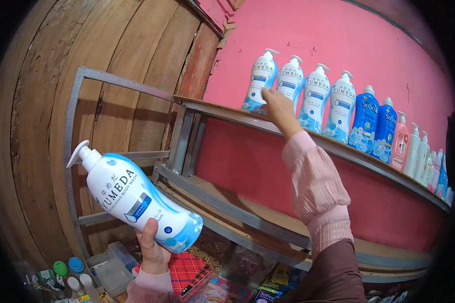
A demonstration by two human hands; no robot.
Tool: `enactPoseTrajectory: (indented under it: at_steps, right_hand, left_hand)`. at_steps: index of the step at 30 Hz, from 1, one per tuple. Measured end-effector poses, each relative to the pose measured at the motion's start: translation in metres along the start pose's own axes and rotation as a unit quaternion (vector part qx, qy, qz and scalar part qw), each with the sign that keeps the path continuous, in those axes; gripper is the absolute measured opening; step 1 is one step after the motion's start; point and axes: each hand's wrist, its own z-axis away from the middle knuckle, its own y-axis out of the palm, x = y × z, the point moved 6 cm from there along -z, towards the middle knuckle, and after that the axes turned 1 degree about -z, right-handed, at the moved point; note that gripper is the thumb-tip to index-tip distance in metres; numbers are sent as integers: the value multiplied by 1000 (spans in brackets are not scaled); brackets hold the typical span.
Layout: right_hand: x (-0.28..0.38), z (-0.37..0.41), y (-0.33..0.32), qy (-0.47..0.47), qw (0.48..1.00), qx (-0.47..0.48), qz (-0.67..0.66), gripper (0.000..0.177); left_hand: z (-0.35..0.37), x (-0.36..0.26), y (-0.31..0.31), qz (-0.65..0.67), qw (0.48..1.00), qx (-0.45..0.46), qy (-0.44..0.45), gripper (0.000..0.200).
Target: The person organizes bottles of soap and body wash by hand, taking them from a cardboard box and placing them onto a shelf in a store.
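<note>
A white and blue Yumeda pump bottle [144, 202] is held in my left hand [154, 247], tilted with its pump toward the upper left. My right hand [279, 108] is raised to the upper shelf, in front of the row's first two Yumeda bottles. Its fingers are drawn together near the lower part of the leftmost shelf bottle [260, 81]; whether they touch it is hard to tell. The second bottle [291, 78] is partly behind this hand. Two more Yumeda bottles, the third [315, 98] and the fourth [341, 107], stand upright to the right.
Blue Soso bottles [365, 118], a pink bottle [400, 141] and several smaller bottles continue along the metal-framed shelf [227, 112]. A lower shelf rail [227, 209] crosses below. Wooden boards [50, 101] form the left wall. Containers [114, 275] and packets [265, 294] lie at the bottom.
</note>
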Motion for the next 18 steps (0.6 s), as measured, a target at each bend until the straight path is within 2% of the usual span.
enactPoseTrajectory:
  at_steps: [1, 4, 7, 9, 12, 14, 16, 18]
  right_hand:
    - [-13, 8, -5, 34, 999, 7, -24, 22]
    - [-64, 25, 6, 105, 983, 93, -115, 27]
    - [-66, 25, 5, 83, 987, 84, -110, 29]
    - [-52, 21, -7, 92, 987, 93, -95, 29]
    - [13, 23, -50, 73, 973, 17, -220, 32]
    - [86, 37, -64, 12, 900, 103, -423, 40]
    - [159, 68, -61, -67, 799, 180, -570, 60]
    - [214, 103, -65, -48, 691, 370, -619, 85]
  left_hand:
    - [-1, 1, -2, -4, 1000, 5, -1, 65]
    - [-2, 4, -4, 0, 1000, 15, -16, 63]
    - [0, 5, 0, 10, 998, 24, -55, 60]
    - [1, 3, 0, 5, 997, 18, -69, 60]
    - [-1, 14, -1, -3, 997, 6, -72, 61]
    - [0, 18, 3, -7, 997, 10, -73, 60]
    - [-1, 29, -10, -17, 995, -2, -102, 60]
    - [-1, 33, -12, -22, 994, -1, -110, 61]
